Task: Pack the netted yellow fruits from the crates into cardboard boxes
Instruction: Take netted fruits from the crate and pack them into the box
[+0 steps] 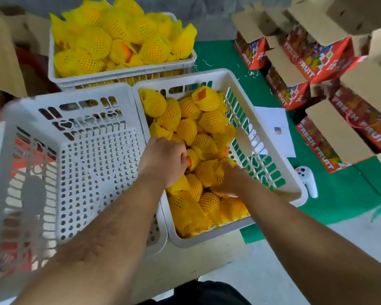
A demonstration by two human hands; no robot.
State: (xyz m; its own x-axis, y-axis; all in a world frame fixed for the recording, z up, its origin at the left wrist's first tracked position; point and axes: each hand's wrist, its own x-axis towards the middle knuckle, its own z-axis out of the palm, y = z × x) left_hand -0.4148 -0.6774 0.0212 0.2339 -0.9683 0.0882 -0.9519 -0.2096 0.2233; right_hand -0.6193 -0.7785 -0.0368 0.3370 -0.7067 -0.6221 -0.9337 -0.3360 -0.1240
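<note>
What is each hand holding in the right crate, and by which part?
Left hand grips a yellow foam-netted fruit at its open end. Right hand grips another netted fruit by its side; its fingers are partly hidden.

A green mat on the floor carries 3 white crates, open cardboard boxes and a paper sheet.

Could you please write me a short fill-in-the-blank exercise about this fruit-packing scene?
1. Both hands reach into the crate on the ____ of the empty crate.
2. The netted fruits are wrapped in ____ foam netting.
3. The cardboard boxes read "FRESH ____".
4. The boxes stand on a ____ mat.

Missing words: right; yellow; FRUIT; green
</note>
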